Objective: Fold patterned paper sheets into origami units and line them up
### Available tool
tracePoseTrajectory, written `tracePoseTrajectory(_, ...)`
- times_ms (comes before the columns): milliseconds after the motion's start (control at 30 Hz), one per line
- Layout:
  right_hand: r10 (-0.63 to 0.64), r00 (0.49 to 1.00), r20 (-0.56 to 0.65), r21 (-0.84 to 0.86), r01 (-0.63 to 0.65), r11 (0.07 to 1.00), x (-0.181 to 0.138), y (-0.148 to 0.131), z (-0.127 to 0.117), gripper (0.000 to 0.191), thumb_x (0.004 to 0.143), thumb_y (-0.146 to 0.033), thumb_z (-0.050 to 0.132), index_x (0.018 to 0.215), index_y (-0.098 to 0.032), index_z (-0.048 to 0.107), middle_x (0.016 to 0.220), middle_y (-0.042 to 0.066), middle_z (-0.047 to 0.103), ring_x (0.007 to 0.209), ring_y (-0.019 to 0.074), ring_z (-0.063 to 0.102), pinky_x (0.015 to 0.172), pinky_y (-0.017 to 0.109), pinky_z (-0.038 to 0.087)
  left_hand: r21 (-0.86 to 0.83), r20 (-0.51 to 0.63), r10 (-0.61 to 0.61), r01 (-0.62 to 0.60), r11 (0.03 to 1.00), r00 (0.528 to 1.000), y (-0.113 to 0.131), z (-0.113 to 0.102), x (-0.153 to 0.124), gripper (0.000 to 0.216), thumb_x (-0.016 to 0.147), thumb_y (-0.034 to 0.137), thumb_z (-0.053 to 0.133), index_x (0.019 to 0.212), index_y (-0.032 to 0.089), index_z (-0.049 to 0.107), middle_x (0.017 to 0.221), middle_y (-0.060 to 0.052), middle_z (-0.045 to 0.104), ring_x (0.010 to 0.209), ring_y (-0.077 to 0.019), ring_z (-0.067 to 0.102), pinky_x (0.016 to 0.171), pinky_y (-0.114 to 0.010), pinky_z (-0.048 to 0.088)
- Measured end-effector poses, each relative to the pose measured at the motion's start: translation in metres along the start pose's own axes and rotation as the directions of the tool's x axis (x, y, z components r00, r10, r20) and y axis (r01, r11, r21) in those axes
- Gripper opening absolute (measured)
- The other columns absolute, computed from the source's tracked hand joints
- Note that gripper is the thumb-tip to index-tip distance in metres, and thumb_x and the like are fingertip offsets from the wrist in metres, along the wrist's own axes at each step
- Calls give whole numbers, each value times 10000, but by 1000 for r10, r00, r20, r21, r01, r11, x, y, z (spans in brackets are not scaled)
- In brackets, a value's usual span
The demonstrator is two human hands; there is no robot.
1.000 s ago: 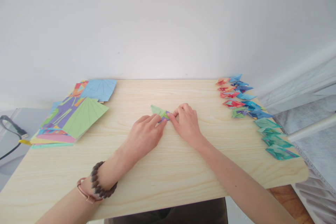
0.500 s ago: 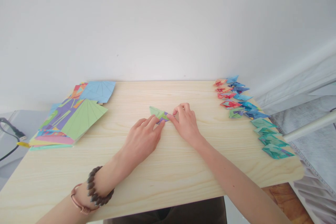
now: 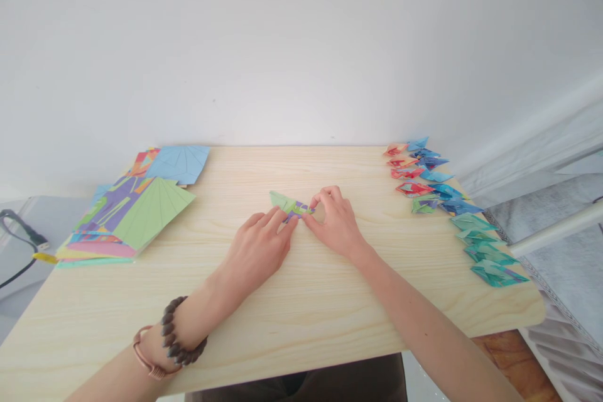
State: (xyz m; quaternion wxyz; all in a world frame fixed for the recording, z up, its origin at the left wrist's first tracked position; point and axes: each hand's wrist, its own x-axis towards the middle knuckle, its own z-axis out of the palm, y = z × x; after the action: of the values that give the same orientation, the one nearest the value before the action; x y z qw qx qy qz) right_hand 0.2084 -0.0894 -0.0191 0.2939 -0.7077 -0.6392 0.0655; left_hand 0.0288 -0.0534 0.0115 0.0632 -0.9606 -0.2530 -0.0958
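A small folded paper piece (image 3: 288, 204), green with purple print, lies in the middle of the pale wooden table (image 3: 292, 301). My left hand (image 3: 257, 248) rests flat beside it, fingertips pressing on its near edge. My right hand (image 3: 335, 223) pinches the piece's right end between thumb and forefinger, the other fingers curled. A beaded bracelet and a pink band sit on my left wrist.
A stack of coloured paper sheets (image 3: 136, 210) lies at the table's left, with a blue sheet (image 3: 179, 163) on top at the back. Several folded paper figures (image 3: 452, 204) line the right edge in red, blue and teal. A cable (image 3: 19, 239) hangs left of the table.
My right thumb and forefinger have slid slightly right along the piece, showing more of its purple end. My left hand has stayed on the near edge.
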Motion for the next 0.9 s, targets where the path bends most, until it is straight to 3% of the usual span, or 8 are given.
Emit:
tracePoseTrajectory(467, 36, 999, 17, 25, -37, 999, 2, 0, -1, 100, 772, -253, 527, 868, -227, 514, 971, 39, 479, 905, 183, 525, 822, 347, 377, -4, 16, -3, 3, 1000, 1000, 0, -1, 1, 334, 855, 153, 430, 1173, 166, 532, 1024, -104, 598, 886, -213, 591, 761, -360, 464)
tracePoseTrajectory(700, 52, 998, -22, -10, -52, 999, 1, -5, 2, 160, 756, -351, 560, 828, -220, 503, 953, 43, 477, 933, 197, 516, 832, 360, 367, -2, 15, 7, -7, 1000, 1000, 1, -1, 0, 341, 850, 145, 431, 1174, 154, 538, 1000, -107, 603, 891, -216, 586, 747, -355, 468)
tracePoseTrajectory(900, 53, 999, -7, -3, -53, 999, 2, -5, 1, 130, 761, -319, 545, 833, -225, 493, 966, 38, 471, 923, 191, 523, 821, 357, 377, 1, 1, -1, 1, 1000, 1000, 1, -1, 0, 339, 854, 144, 428, 1175, 164, 534, 993, -104, 603, 871, -208, 590, 736, -351, 462)
